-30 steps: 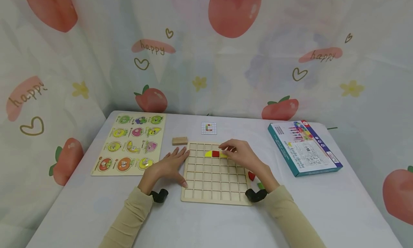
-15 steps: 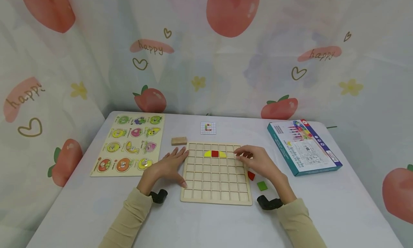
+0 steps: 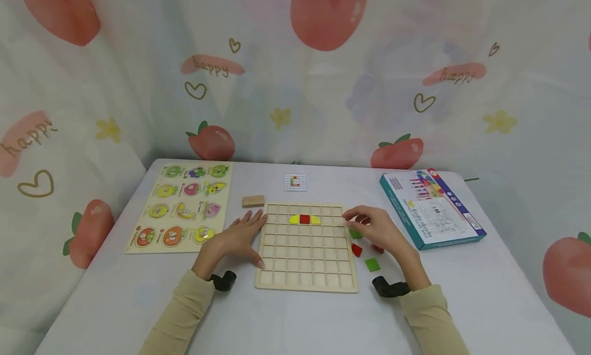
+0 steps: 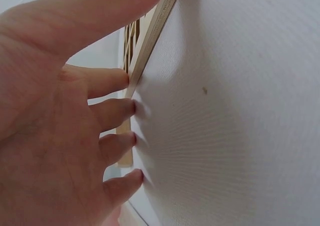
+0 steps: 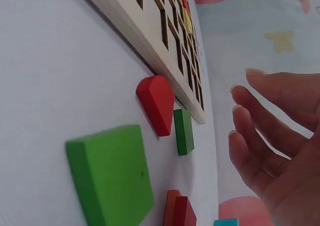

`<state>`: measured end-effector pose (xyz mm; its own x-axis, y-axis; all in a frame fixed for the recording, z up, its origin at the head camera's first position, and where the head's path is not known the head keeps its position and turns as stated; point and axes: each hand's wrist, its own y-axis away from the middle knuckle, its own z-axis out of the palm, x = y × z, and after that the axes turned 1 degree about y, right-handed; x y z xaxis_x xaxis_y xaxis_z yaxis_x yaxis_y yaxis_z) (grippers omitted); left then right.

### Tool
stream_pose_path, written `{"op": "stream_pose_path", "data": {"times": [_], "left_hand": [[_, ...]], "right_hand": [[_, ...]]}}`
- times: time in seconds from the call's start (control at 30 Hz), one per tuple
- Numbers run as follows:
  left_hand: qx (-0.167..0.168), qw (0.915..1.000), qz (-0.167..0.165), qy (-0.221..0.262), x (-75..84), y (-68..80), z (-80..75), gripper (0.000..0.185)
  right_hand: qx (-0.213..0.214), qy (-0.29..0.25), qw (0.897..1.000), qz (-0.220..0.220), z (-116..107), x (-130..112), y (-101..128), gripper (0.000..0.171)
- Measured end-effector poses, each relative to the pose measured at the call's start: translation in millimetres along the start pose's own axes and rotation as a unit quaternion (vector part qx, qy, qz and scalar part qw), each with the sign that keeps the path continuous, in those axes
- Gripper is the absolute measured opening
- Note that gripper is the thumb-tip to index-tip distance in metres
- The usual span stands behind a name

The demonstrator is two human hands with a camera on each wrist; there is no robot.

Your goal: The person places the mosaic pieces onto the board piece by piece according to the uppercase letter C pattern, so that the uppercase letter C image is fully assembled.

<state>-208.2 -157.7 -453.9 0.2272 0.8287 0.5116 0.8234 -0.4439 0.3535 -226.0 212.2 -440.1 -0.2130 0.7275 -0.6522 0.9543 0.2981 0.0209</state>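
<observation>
A wooden grid board (image 3: pixel 307 289) lies flat, with a red square tile (image 3: pixel 304 219) between two yellow curved-edge tiles (image 3: pixel 316 220) in an upper row. My left hand (image 3: pixel 233 242) has its fingers spread along the board's left edge; in the left wrist view, its fingertips rest by the rim. Over the board's right edge hovers my right hand (image 3: pixel 376 227), fingers loosely bent, holding nothing in the right wrist view. Beneath and beside it lie a red rounded tile (image 5: pixel 156 105), a green square tile (image 5: pixel 115 176), another green tile (image 5: pixel 183 131) and red pieces (image 5: pixel 179 210).
Behind the board are a small pattern card (image 3: pixel 295 182) and a wooden block (image 3: pixel 253 201). A fruit puzzle board (image 3: pixel 177 211) lies at the left, and a teal-sided box (image 3: pixel 431 209) at the right. A patterned curtain hangs behind the white table.
My right hand has left the right yellow tile and moved right, off the grid toward the loose tiles. The left hand stays at the board's edge. The head view has shifted slightly.
</observation>
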Motion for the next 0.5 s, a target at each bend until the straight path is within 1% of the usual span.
{"op": "stream_pose_path", "data": {"times": [0.23,0.5], "left_hand": [[0.001,1.0,0.003,0.008,-2.6,3.4,-0.6,0.123],[0.004,0.9999,0.01,0.009,-1.8,1.8,-0.2,0.123]], "right_hand": [[-0.032,-0.005,0.999,0.027,0.1,12.9,-2.1,0.025],[-0.058,-0.005,0.997,0.05,-5.9,29.4,0.7,0.03]]}}
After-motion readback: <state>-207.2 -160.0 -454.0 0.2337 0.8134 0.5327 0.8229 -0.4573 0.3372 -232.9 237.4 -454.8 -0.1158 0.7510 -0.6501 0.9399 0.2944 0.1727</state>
